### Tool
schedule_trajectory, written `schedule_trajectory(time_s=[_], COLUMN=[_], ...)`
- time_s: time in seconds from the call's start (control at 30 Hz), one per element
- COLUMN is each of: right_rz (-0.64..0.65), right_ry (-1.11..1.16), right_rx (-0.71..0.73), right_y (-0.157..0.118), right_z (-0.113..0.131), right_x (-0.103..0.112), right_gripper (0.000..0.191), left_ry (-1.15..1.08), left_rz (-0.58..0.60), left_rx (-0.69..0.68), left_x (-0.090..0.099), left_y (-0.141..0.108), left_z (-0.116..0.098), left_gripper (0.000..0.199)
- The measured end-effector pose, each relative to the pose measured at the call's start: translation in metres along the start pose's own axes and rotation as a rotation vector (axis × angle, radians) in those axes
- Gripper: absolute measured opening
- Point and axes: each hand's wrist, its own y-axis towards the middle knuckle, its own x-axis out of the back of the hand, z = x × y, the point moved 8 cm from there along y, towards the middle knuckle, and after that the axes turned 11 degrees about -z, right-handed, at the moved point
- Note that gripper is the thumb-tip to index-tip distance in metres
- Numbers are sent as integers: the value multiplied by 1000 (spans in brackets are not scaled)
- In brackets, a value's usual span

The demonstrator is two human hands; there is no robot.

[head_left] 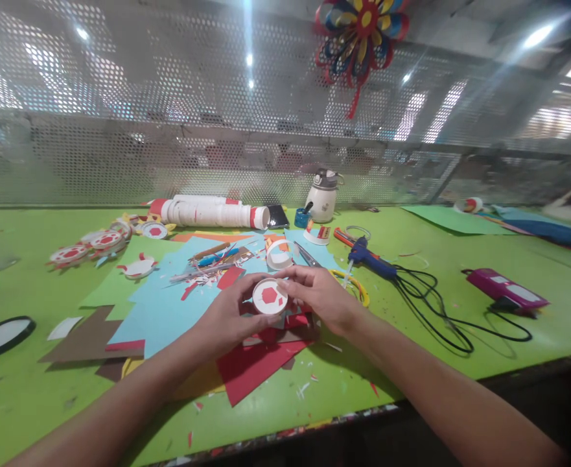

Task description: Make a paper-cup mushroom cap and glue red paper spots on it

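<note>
White disc (266, 305) up above the paper sheets (156, 314), red patches showing! Left hand (224, 314) has it pinched, thumb low, fingers round the far side; right hand (321, 295) pinches the right edge. Glue gun (372, 259) lies right on the green counter (23, 415), scissors (306, 253) just beyond the hands.

Two hands (224, 312) (326, 299), one glue gun (373, 259)
</note>
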Motion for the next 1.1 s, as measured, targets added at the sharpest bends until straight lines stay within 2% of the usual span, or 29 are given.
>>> schedule_trajectory(time_s=[0.37,0.6,0.9,1.1], right_rz=[-15,-58,-70,-98], right_ry=[-25,-55,-65,-24], right_rx=[43,86,45,17], right_y=[-1,-3,-3,1], right_z=[2,7,5,-1], right_x=[-1,0,1,2], right_gripper=[23,28,27,23], left_ry=[82,163,153,125], left_rz=[-1,-39,-45,-35], left_rx=[-34,-132,-83,-64], left_x=[3,5,3,1], left_y=[1,-1,0,1], left_z=[0,-5,-1,-1], left_gripper=[56,53,53,43])
